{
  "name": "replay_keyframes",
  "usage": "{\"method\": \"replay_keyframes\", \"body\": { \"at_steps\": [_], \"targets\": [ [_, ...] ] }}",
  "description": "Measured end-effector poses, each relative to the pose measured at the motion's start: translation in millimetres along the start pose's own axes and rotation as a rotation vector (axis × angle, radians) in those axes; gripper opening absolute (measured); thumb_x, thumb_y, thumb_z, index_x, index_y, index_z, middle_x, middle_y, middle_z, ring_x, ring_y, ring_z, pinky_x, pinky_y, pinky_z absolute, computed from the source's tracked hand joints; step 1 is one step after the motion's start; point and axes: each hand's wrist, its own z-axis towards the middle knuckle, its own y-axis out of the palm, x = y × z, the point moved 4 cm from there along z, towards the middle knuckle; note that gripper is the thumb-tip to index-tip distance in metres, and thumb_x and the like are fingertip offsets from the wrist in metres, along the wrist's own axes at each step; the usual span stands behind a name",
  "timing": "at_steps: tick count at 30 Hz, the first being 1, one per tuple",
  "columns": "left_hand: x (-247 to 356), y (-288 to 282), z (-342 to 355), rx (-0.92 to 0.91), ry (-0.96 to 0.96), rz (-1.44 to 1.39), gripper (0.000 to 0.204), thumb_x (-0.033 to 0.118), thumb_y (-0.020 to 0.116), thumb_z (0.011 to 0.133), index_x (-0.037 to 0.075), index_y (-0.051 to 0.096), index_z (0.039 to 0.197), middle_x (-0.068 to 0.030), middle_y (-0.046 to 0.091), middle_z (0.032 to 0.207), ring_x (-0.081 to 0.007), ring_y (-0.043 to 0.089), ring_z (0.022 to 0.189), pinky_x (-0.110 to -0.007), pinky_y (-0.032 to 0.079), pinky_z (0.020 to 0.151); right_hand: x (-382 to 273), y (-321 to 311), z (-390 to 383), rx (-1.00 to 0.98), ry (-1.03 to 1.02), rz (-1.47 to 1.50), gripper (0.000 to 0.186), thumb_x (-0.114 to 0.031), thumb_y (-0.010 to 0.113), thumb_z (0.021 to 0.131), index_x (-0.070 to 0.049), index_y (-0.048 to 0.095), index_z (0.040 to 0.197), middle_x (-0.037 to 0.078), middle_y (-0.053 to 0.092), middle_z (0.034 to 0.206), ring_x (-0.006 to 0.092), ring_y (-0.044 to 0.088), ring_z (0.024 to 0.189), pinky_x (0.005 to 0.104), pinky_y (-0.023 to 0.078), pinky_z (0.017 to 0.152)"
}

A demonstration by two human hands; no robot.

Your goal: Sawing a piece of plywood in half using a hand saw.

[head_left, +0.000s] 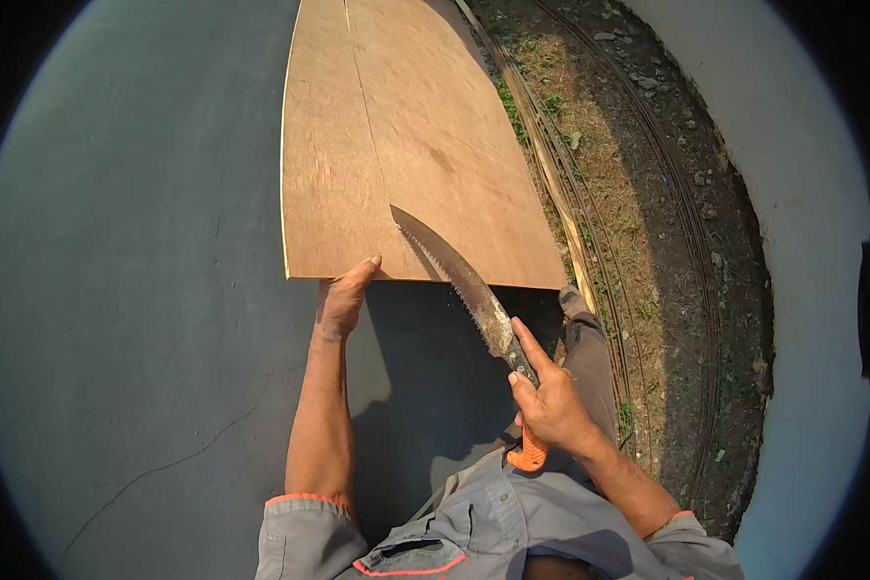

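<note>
A large plywood sheet [416,126] stretches away from me, with a long dark line running along its face from the far edge. My left hand [346,295] grips its near edge, thumb on top and the other fingers hidden underneath. In my right hand [549,401] is a curved pruning saw [459,275] with an orange and black handle. Its toothed, rust-marked blade points up and left, and the tip lies over the sheet near the end of the dark line. Whether the teeth touch the wood I cannot tell.
Smooth grey concrete [145,242] with a crack lies to the left. Long rods [681,193] and a wooden strip [561,198] run along the dirt and grass at right, beside a pale wall [802,213]. My shoe [572,302] is by the sheet's near right corner.
</note>
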Motion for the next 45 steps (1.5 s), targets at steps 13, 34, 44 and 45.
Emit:
{"method": "replay_keyframes", "body": {
  "at_steps": [13, 34, 44, 45],
  "targets": [
    [17, 18, -9, -0.009, 0.064, 0.070, 0.034, 0.006, 0.076, 0.091, -0.003, 0.065, 0.122, -0.0090, 0.068, 0.115, -0.0188, 0.064, 0.107, -0.035, 0.050, 0.099, -3, -8, -1, 0.026, -0.055, -0.073, 0.069, -0.002, 0.050, 0.095, -0.003, 0.030, 0.161, 0.013, 0.066, 0.067, 0.0180, 0.066, 0.054, 0.0357, 0.055, 0.056],
    [-4, -4, 2, -0.054, 0.062, -0.007, 0.028, 0.009, 0.075, 0.092, -0.003, 0.068, 0.116, -0.0108, 0.069, 0.112, -0.0209, 0.065, 0.107, -0.036, 0.050, 0.099, 6, 33, 74, -0.051, -0.024, -0.076, 0.070, -0.007, 0.054, 0.096, 0.000, 0.027, 0.160, 0.025, 0.067, 0.068, 0.0363, 0.069, 0.058, 0.0430, 0.056, 0.063],
    [-13, 19, 7, -0.074, 0.067, -0.023, 0.031, 0.008, 0.076, 0.090, -0.002, 0.068, 0.118, -0.0102, 0.069, 0.112, -0.0201, 0.064, 0.106, -0.036, 0.049, 0.100, 26, 31, 103, 0.040, -0.015, -0.001, 0.066, -0.009, 0.054, 0.097, 0.000, 0.033, 0.158, 0.021, 0.064, 0.063, 0.0299, 0.066, 0.054, 0.0423, 0.053, 0.059],
    [-12, 16, 10, -0.068, 0.064, -0.019, 0.031, 0.008, 0.076, 0.090, -0.002, 0.068, 0.118, -0.0102, 0.069, 0.112, -0.0201, 0.064, 0.106, -0.036, 0.049, 0.100, 28, 37, 105, 0.033, -0.042, -0.051, 0.066, -0.008, 0.054, 0.096, 0.001, 0.032, 0.158, 0.021, 0.065, 0.064, 0.0306, 0.066, 0.054, 0.0410, 0.054, 0.061]
  ]
}}
